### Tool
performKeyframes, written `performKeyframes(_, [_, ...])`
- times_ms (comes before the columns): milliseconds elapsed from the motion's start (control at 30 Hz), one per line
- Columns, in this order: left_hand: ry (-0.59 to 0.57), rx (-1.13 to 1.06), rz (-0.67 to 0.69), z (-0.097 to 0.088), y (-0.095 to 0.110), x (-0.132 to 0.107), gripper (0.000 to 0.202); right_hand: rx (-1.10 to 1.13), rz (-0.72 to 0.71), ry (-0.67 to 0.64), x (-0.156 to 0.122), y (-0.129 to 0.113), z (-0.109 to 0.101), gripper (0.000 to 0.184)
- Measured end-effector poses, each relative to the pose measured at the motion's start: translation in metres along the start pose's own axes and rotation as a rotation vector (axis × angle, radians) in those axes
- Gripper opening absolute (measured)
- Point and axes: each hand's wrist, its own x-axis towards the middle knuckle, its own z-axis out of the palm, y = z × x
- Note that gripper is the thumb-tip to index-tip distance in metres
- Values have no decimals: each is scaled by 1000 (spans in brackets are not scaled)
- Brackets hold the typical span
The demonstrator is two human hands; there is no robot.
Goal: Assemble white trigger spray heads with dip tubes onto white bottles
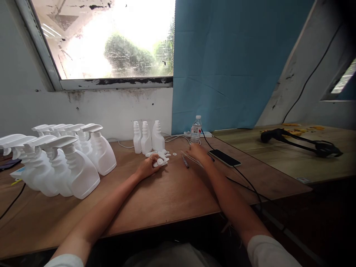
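My left hand (147, 167) is closed around a white spray trigger head (160, 162) low over the brown table. Other white trigger parts (164, 152) lie just beyond it, partly hidden. A small white ring (174, 154) rests to their right. My right hand (197, 151) is reached out beside the clear water bottle (196, 129), its fingers curled; whatever they pinch is hidden. Between my hands lies a grey pen-like tool (185, 161), with thin pale strands (194, 160) near it. Three white bottles without heads (146, 138) stand upright behind my left hand.
Several white spray bottles with trigger heads (80, 172) stand in rows on the left. A phone (224, 158) with a black cable (249, 181) lies at right. Beyond, another table (278, 163) bears a black strap-like headset (302, 141) and yellow pieces (294, 131). Wall and window rise behind.
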Motion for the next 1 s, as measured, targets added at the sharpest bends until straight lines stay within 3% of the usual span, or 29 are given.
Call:
performKeyframes(100, [-26,-16,20,-2,5,0,28,-59,173,-182,3,22,-11,17])
performKeyframes(233, [-47,-22,16,-4,7,-1,23,-71,293,-365,5,23,-6,13])
performKeyframes(400, [-59,-26,12,-4,6,0,24,-9,283,-322,3,20,-4,11])
performKeyframes(500, [-61,-25,14,-3,7,0,24,97,197,-155,-1,17,-16,4])
performKeyframes(600, [-55,-18,7,-4,8,1,26,250,77,32,-6,1,-26,18])
performKeyframes(733, [-53,-17,0,-4,7,2,26,791,-256,217,-16,-33,-18,23])
performKeyframes(833, [-53,-23,-1,-4,4,2,28,995,-474,152,-21,-50,1,23])
performKeyframes(1000, [-61,-42,-6,-3,2,2,33,919,-519,-77,-18,-51,30,18])
